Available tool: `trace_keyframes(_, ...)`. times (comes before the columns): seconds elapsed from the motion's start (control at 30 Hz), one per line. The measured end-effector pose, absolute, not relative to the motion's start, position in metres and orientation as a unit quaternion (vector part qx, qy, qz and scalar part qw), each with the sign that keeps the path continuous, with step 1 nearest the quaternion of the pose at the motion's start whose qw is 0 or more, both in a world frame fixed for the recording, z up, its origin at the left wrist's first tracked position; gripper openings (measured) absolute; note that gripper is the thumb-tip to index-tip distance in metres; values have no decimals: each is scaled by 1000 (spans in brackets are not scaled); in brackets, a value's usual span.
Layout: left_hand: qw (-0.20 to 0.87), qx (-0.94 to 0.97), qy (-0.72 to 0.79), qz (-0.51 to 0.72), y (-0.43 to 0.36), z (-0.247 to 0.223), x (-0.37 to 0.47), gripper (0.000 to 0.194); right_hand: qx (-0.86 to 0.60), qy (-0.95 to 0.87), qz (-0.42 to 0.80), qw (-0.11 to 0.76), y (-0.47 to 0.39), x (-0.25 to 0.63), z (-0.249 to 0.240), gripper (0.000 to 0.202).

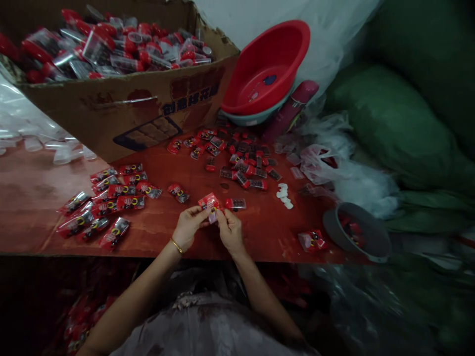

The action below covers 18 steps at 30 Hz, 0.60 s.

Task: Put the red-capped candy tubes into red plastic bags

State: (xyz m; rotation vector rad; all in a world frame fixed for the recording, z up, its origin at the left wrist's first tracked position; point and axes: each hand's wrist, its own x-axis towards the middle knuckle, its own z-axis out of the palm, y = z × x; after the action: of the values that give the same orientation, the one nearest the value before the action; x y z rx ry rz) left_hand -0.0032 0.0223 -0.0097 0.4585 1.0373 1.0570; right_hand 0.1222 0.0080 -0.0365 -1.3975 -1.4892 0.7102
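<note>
Grip of both hands: the left hand (186,228) and the right hand (230,231) pinch a small red packet (209,201) between thumbs and fingers, directly in front of the body and above the table (150,230). The packet's long axis runs roughly away from the wearer, leaning slightly left at its far end; the red part points away, and a pale, pinkish end points back toward the body. Fingertips cover its sides and part of the near end, so its full outline and whether it is sealed are hard to make out, and the print is too small to read.

Just right of the grip lies a red-ended clear capsule (236,203), its long axis sideways and its red end toward the right hand. Left of the grip rests a single printed packet (178,193), and farther left a pile of similar packets (120,193), several overlapping. Beyond the grip, more capsules (247,170) lie heaped, many hiding one another. Farther beyond, to the left, a cardboard box (148,106) full of red-capped containers is cut off by the upper edge. Well right, a grey bowl (331,225) holds red items, too shadowed to identify.
</note>
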Motion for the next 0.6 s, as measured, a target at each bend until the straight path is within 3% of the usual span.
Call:
trace_keyframes(0.23,632,339,484,501,19,-19,-8,33,-535,-619,353,454,5,119,-39,31)
trace_keyframes(0.37,627,285,511,514,24,-20,-8,36,-568,-654,257,428,10,145,-32,24)
trace_keyframes(0.5,688,184,502,491,27,-16,-10,41,-625,-711,83,310,28,195,-32,42)
trace_keyframes(0.6,726,150,486,463,26,-12,-10,41,-613,-759,59,213,40,217,-41,47)
